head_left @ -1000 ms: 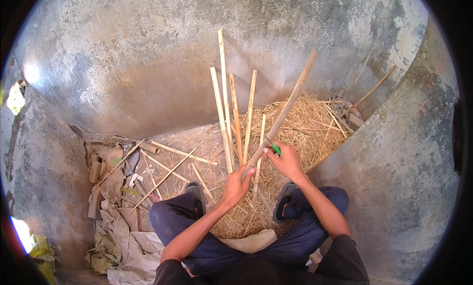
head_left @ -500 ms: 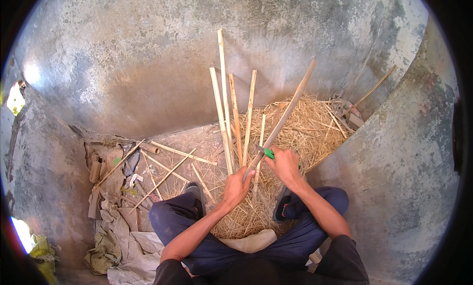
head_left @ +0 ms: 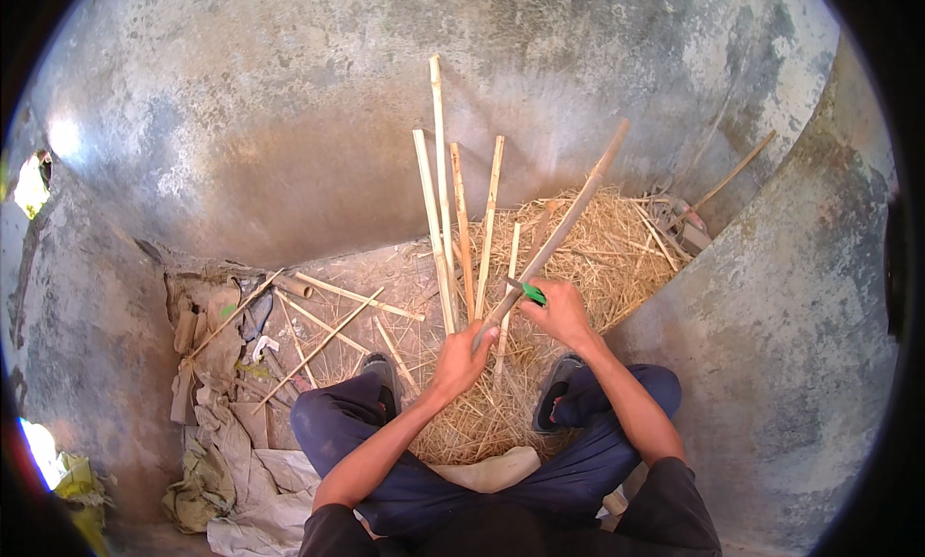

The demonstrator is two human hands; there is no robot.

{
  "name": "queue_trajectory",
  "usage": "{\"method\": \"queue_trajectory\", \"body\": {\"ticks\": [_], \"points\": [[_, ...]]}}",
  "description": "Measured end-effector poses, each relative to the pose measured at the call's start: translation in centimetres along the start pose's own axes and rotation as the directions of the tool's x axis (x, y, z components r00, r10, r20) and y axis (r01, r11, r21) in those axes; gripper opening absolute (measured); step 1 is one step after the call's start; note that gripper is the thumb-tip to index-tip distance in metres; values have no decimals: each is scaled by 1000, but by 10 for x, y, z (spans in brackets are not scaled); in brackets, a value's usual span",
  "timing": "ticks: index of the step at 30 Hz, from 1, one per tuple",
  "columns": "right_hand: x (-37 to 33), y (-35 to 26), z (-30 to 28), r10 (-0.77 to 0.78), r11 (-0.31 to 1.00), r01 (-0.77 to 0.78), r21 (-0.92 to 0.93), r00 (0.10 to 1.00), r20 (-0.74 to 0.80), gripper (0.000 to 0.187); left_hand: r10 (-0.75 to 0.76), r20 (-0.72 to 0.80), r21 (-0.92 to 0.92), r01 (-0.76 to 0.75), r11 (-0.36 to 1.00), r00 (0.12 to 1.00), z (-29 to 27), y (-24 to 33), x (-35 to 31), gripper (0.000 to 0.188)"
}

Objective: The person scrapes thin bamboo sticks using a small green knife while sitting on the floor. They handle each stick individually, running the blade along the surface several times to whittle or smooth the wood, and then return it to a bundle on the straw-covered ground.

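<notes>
Basically, we see the left hand (head_left: 461, 360) closed round the brown stick (head_left: 568, 224) low down, seemingly steadying it as it slants up past the right hand (head_left: 559, 312), which pinches a green-handled tool (head_left: 533, 294) against it.

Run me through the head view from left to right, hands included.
Crumpled beige cloth → left shoe → left hand gripping a long brown stick → green-handled tool → right hand holding that tool → thin stick slanting up at the far right.
</notes>
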State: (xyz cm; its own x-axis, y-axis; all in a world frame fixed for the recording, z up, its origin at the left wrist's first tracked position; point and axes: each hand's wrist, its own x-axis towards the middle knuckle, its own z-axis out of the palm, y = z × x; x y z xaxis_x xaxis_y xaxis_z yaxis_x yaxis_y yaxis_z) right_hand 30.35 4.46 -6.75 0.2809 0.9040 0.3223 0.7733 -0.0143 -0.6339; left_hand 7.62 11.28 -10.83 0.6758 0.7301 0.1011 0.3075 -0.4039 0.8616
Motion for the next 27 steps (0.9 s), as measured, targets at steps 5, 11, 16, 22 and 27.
{"method": "queue_trajectory", "body": {"ticks": [5, 11, 16, 22, 27], "points": [[9, 7, -18, 73, 977, -98, 189, 988, 133, 23, 14, -3, 0, -14, 1000, 1000, -10, -1, 3, 38], [11, 29, -28, 153, 939, -176, 294, 983, 99, 27, -40, 50, -47, 42, 998, 998, -11, 4, 5, 47], [14, -8, -52, 145, 985, -155, 71, 981, 132, 30, -135, 75, -182, 146, 972, 988, -10, -9, 6, 55], [10, -5, -46, 102, 991, -107, 75, 992, 69, 30, -160, 76, -269, 175, 947, 984, -9, -1, 7, 54], [9, -6, -31, 22, 985, -13, 171, 998, -52, 25, -153, 25, -254, 154, 955, 988, -9, 3, 6, 50]]}}
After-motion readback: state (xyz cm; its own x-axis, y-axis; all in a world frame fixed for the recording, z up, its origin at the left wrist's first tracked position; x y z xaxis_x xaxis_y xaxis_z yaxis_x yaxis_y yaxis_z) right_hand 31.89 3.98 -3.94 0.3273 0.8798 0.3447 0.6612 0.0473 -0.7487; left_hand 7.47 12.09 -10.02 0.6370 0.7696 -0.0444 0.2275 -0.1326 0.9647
